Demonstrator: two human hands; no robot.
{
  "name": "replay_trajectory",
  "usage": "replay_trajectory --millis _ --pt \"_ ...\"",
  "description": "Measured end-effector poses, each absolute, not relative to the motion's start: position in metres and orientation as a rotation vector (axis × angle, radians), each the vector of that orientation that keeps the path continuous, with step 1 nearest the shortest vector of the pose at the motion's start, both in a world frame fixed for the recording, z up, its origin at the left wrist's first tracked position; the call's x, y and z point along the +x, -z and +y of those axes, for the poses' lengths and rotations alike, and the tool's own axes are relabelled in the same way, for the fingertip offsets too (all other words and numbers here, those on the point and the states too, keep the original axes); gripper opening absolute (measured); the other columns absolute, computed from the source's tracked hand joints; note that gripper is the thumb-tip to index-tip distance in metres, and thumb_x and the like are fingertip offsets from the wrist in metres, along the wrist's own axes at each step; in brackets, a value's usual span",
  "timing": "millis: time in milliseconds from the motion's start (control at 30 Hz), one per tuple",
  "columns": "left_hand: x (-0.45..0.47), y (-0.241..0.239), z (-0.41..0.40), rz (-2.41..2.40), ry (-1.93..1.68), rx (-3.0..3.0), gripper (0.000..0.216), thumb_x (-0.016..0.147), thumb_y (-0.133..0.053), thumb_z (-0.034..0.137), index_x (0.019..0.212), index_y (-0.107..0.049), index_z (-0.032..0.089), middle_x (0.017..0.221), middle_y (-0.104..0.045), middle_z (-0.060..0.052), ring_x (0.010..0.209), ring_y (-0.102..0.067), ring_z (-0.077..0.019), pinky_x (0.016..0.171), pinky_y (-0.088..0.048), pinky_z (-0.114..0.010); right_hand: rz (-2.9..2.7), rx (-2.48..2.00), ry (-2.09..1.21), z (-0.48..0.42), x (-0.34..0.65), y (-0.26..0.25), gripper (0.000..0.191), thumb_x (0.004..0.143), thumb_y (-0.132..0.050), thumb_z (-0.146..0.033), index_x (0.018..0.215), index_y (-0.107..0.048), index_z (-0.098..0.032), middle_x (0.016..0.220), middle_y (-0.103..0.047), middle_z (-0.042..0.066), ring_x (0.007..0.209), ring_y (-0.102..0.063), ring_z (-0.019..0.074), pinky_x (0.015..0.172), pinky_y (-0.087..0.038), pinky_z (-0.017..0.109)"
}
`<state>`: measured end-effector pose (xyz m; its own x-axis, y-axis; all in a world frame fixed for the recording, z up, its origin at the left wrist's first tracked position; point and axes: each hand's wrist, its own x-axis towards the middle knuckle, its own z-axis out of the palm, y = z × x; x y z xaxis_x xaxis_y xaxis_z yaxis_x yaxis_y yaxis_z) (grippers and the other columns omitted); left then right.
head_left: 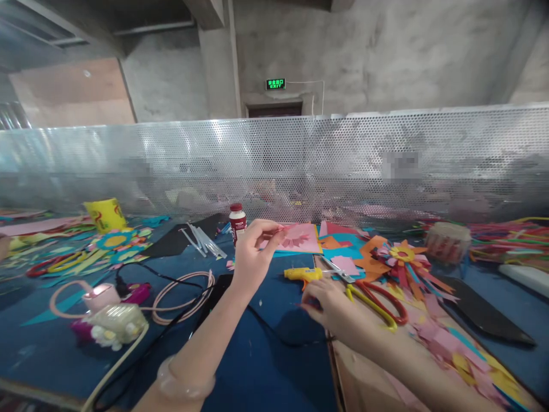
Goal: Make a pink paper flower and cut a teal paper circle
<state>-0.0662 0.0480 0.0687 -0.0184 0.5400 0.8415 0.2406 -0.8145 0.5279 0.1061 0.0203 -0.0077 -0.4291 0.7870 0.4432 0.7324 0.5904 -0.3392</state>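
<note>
"Pink paper flower (pixel 299 239), up ahead in the left hand (pixel 254 252)! Thumb and finger are closed on its left edge."

"Why so dainty a grip?"

"Probably to spare the petals; a whole fist would crush thin paper. And what a look: slim, pointed strips fanning outward, a deeper pink than the pink sheet (pixel 309 248) behind it."

"Now the right hand (pixel 328 303), what's it got?"

"It's lower and nearer us, over the tabletop (pixel 283 372), fingers curled in. Blurry there, so I can't tell whether it's pinching something small or nothing."

"Plenty of gear about it, though!"

"Oh yes! Yellow glue gun (pixel 305 274) just beyond those knuckles, lying crosswise, perhaps to be within quick reach. Scissors (pixel 349 278) beside the wrist, blades pointing away, red and yellow handles toward the arm, which looks handy for picking up."

"And past the left hand?"

"Red-capped bottle (pixel 237 220), upright just beyond it, seemingly set back out of the arms' way."
</note>
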Motion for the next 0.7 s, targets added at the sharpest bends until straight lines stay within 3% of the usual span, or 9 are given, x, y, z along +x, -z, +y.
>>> replay_trajectory --millis 133,367,700 --pt "-0.065 -0.067 0.049 0.798 -1.875 2.041 0.008 0.076 -0.063 0.024 0.079 -0.062 0.017 0.084 -0.061 -0.003 0.075 -0.059 -0.0121 0.066 -0.051 -0.022 -1.891 -1.2 -0.311 0.011 0.115 -0.028 0.017 0.082 -0.053 -0.029 0.073 -0.063 -0.018 0.067 -0.064 0.002 0.058 -0.055 0.0136 0.054 -0.044 0.026" --pt "-0.058 -0.067 0.043 0.751 -1.589 2.145 0.007 0.077 -0.063 0.023 0.078 -0.062 0.016 0.081 -0.061 -0.003 0.074 -0.059 -0.0122 0.068 -0.051 -0.025 -1.595 -0.979 -0.111 -0.018 0.134 -0.079 0.008 0.081 -0.058 -0.026 0.082 -0.065 -0.023 0.079 -0.068 -0.002 0.072 -0.061 0.0124 0.066 -0.047 0.024" --pt "-0.05 -0.062 0.04 0.823 -1.45 2.106 0.014 0.074 -0.065 0.03 0.076 -0.062 0.016 0.078 -0.063 -0.004 0.071 -0.059 -0.0132 0.067 -0.051 -0.026 -1.704 -0.943 0.062 -0.017 0.123 -0.074 0.015 0.083 -0.054 -0.013 0.086 -0.067 -0.02 0.085 -0.069 0.001 0.077 -0.063 0.0113 0.07 -0.049 0.022"
